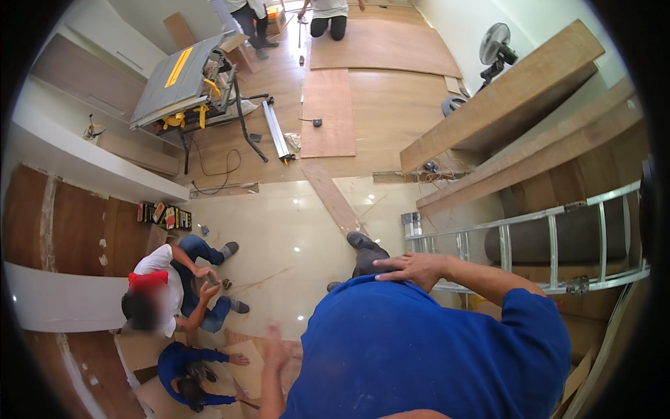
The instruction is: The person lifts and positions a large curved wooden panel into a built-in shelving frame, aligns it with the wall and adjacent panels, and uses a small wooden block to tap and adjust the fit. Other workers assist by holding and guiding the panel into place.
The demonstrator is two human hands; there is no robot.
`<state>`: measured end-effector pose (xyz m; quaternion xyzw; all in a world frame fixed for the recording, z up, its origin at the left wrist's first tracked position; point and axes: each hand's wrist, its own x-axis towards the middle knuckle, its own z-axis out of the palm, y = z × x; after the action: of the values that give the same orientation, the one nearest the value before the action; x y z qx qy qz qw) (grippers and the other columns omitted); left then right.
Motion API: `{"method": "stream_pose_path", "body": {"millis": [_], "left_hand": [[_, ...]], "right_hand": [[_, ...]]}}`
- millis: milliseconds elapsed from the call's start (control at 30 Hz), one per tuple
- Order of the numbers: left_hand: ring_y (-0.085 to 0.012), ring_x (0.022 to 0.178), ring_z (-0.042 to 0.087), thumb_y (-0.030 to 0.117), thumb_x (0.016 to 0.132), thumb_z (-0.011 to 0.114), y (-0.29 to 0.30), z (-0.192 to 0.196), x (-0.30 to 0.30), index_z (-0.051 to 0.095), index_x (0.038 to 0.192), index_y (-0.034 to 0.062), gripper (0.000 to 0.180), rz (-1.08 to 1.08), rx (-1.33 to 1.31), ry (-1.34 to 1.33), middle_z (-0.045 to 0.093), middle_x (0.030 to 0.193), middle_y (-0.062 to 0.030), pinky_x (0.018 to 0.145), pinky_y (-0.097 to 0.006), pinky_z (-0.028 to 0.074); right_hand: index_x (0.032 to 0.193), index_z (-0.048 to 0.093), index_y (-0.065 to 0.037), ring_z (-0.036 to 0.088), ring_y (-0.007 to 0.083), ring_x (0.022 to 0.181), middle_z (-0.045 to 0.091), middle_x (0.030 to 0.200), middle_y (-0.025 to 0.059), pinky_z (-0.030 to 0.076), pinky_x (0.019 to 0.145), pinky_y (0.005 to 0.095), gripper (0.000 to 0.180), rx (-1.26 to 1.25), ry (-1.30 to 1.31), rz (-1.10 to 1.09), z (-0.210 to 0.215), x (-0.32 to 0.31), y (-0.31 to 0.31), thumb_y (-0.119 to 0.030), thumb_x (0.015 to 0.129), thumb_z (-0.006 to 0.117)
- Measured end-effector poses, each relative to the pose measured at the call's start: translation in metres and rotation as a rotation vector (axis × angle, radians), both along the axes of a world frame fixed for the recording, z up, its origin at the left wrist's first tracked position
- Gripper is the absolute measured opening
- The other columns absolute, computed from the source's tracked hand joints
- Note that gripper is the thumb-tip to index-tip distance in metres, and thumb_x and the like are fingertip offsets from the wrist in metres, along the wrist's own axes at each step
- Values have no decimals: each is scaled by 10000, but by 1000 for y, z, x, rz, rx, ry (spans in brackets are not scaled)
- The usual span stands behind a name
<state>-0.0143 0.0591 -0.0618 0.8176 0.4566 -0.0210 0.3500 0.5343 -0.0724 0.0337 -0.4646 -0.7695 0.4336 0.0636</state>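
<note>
My right hand (413,269) lies at the front of my blue shirt (405,349), near the waist. Its fingers are stretched and apart, and nothing shows in them. Off to my left side, my left hand (276,346) is raised and smeared by motion, so its fingers cannot be made out. I see no object in it. One of my dark shoes (359,240) is at the near end of a narrow wooden board (333,197) on the glossy tiles. A metal ladder (506,250) lies beyond my right forearm.
Left, a seated person (157,283) handles a small object; another person (183,373) bends over wood sheets. A table saw (183,78) stands far left. Plywood (380,45) lies near two people at the back. Long planks (502,98) and a fan (494,43) are right.
</note>
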Motion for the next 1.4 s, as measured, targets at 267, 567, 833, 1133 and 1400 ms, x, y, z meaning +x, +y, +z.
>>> {"method": "stream_pose_path", "body": {"millis": [267, 567, 833, 1133, 1400], "left_hand": [[-260, 1132, 579, 689, 937, 648, 138, 280, 225, 561, 1434, -66, 908, -180, 222, -1153, 613, 1246, -154, 942, -433, 475], [-295, 1329, 508, 564, 993, 657, 121, 457, 331, 688, 1281, 246, 430, -746, -716, -1327, 560, 1431, -83, 1084, -544, 451], [-313, 1267, 552, 495, 965, 715, 127, 453, 473, 712, 1260, 229, 397, -612, -652, -1451, 608, 1362, -164, 1015, -555, 484], [-330, 1130, 673, 456, 869, 817, 228, 266, 587, 654, 1377, 38, 677, -561, -9, -649, 681, 1262, -222, 941, -423, 536], [-403, 1228, 633, 496, 901, 764, 320, 91, 615, 642, 1377, 56, 660, -740, -105, 393, 679, 1302, -205, 1035, -494, 510]], "right_hand": [[1592, 429, -126, 445, 450, 1461, 335, 1662, 260, 421, 1182, 503, 987, -263, -552, -604, -83, 71, -59, -500, 791, 868], [1540, 488, -43, 462, 451, 1433, 437, 1580, 283, 398, 1202, 497, 918, -289, -199, -836, -203, 88, -81, -571, 855, 796], [1480, 569, -11, 493, 440, 1430, 533, 1525, 283, 393, 1208, 489, 900, -633, -205, -995, -290, 148, -131, -627, 850, 751], [1432, 607, 6, 561, 393, 1380, 610, 1461, 246, 433, 1176, 456, 819, -499, -44, -1407, -250, 232, -76, -566, 865, 751], [1369, 652, 18, 662, 374, 1259, 693, 1346, 237, 507, 1081, 438, 712, -727, 72, -1443, -294, 229, -38, -486, 880, 765]]}}
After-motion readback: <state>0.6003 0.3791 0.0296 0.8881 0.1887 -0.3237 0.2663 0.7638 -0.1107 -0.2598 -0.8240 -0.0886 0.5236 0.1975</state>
